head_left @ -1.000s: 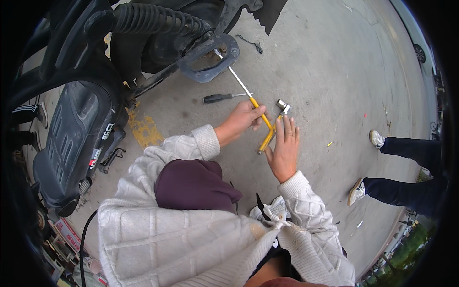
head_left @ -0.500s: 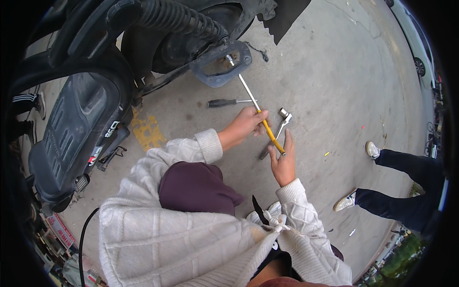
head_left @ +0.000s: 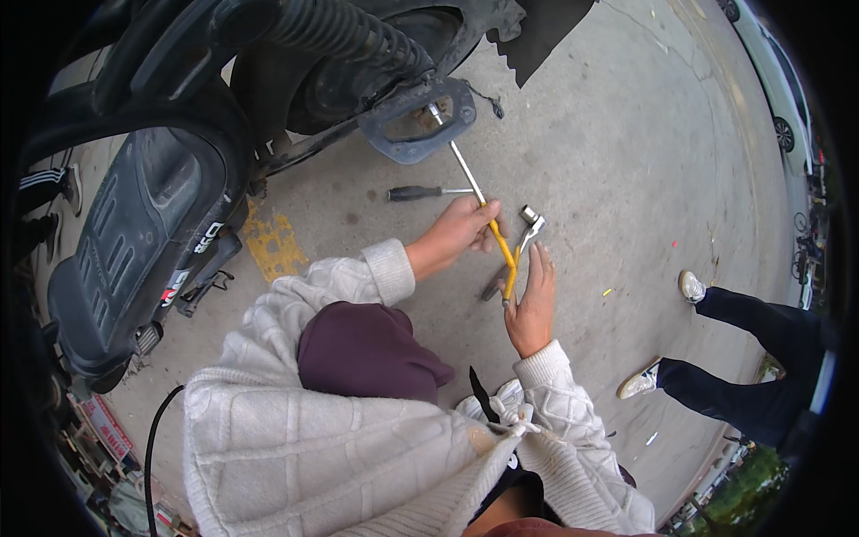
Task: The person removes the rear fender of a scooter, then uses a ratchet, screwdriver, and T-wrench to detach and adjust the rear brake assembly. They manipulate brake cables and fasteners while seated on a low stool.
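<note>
My left hand (head_left: 458, 234) closes its fingers around a long socket wrench (head_left: 465, 166) with a silver shaft and a yellow, bent handle. The wrench's far end passes through the opening of a dark loop-shaped bracket (head_left: 396, 150) to a fastener under the scooter (head_left: 335, 85). Beside the handle's near end is my right hand (head_left: 534, 304), fingers stretched out; the handle's tip meets it near the thumb. A ratchet (head_left: 531, 224) with a socket lies on the ground behind the handle, partly hidden. Left of the shaft lies a dark-handled screwdriver (head_left: 416, 192).
The scooter's dark footboard (head_left: 134, 242) stands at the left, with yellow paint (head_left: 273, 243) on the concrete beside it. A person's legs in dark trousers (head_left: 743, 309) are at the right. Another person's shoes (head_left: 73, 190) show far left. A pale car (head_left: 774, 80) is parked at the upper right.
The wrench handle has turned: its near end has swung left and toward me. My right hand has followed slightly, while my left hand stays around the same part.
</note>
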The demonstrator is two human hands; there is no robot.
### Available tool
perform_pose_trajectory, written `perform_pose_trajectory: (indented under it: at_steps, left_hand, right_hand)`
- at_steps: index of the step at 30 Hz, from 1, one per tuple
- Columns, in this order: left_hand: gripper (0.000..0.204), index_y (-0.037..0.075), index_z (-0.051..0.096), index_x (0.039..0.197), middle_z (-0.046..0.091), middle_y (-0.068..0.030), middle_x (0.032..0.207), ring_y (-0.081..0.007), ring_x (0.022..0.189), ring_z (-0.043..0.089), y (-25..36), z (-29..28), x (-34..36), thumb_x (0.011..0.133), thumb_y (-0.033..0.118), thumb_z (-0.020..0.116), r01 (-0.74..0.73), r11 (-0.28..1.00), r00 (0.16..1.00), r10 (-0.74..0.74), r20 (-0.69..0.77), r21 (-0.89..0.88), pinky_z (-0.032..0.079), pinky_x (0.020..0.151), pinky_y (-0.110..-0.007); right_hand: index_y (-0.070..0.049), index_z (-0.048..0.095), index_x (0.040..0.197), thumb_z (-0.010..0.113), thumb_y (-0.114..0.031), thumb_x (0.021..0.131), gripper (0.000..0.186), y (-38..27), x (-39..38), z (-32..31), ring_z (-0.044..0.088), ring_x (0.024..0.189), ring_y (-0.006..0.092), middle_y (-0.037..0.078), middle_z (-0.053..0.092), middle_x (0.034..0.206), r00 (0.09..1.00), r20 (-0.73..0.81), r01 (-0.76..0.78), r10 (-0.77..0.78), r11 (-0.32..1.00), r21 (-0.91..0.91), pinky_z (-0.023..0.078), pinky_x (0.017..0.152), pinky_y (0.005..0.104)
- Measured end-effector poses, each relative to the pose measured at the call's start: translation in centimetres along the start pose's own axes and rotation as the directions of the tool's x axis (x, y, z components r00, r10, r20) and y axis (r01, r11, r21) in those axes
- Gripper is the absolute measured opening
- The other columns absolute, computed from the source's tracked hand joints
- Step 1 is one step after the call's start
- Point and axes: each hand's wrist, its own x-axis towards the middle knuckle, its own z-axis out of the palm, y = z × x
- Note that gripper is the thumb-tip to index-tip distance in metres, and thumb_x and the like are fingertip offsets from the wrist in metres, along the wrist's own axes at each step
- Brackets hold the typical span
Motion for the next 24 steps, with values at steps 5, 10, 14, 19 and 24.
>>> perform_pose_trajectory:
  at_steps: [5,10,14,19,24]
  left_hand:
    - [0.035,0.002,0.057,0.087,0.058,-0.0052,0.075,-0.0092,0.054,0.05,0.3,0.0,0.1,0.101,0.029,0.04,-0.06,0.997,0.998,0.06,0.005,-0.04,0.035,0.047,-0.022]
    - [0.034,0.003,0.055,0.086,0.061,-0.0064,0.075,-0.0091,0.052,0.051,0.5,-0.4,-0.1,0.101,0.029,0.039,-0.024,1.0,0.999,0.024,-0.028,-0.01,0.036,0.046,-0.022]
    - [0.031,0.004,0.052,0.09,0.063,-0.0083,0.08,-0.01,0.052,0.051,0.3,-0.6,0.2,0.101,0.029,0.039,-0.022,1.0,1.0,0.022,-0.022,0.008,0.035,0.045,-0.022]
    - [0.034,0.004,0.054,0.088,0.063,-0.0078,0.079,-0.0091,0.052,0.05,0.5,-1.1,0.3,0.101,0.03,0.038,-0.044,0.998,0.998,0.045,-0.032,0.034,0.034,0.045,-0.021]
    - [0.04,0.003,0.058,0.085,0.062,-0.0069,0.078,-0.0085,0.052,0.05,0.9,-1.3,0.5,0.102,0.033,0.036,-0.065,0.996,0.997,0.067,-0.024,0.063,0.033,0.045,-0.021]
  right_hand:
    - [0.009,0.04,0.127,0.049,-0.03,0.098,0.05,-0.4,1.1,0.4,0.066,0.082,0.028,0.016,0.065,0.096,0.948,0.21,-0.312,0.241,0.844,0.437,0.055,0.075,0.0368]
    - [0.008,0.042,0.124,0.044,-0.035,0.099,0.049,-1.0,1.2,-0.7,0.067,0.078,0.0231,0.018,0.063,0.102,0.74,0.568,-0.668,0.361,0.294,0.684,0.059,0.066,0.0321]
    - [0.005,0.047,0.117,0.041,-0.039,0.099,0.048,-1.0,0.7,-0.2,0.067,0.078,0.0262,0.02,0.061,0.103,0.834,0.354,-0.55,0.423,0.585,0.596,0.058,0.064,0.0322]
    - [0.001,0.055,0.095,0.034,-0.049,0.099,0.055,-0.2,2.0,0.5,0.064,0.056,0.0237,0.011,0.064,0.072,0.737,0.606,-0.614,0.299,-0.077,0.786,0.054,0.047,0.0295]
    - [0.005,0.049,0.115,0.046,-0.031,0.097,0.041,-0.6,0.3,-0.2,0.065,0.084,0.0283,0.019,0.061,0.1,0.974,0.012,-0.217,0.224,0.928,0.303,0.054,0.073,0.0355]
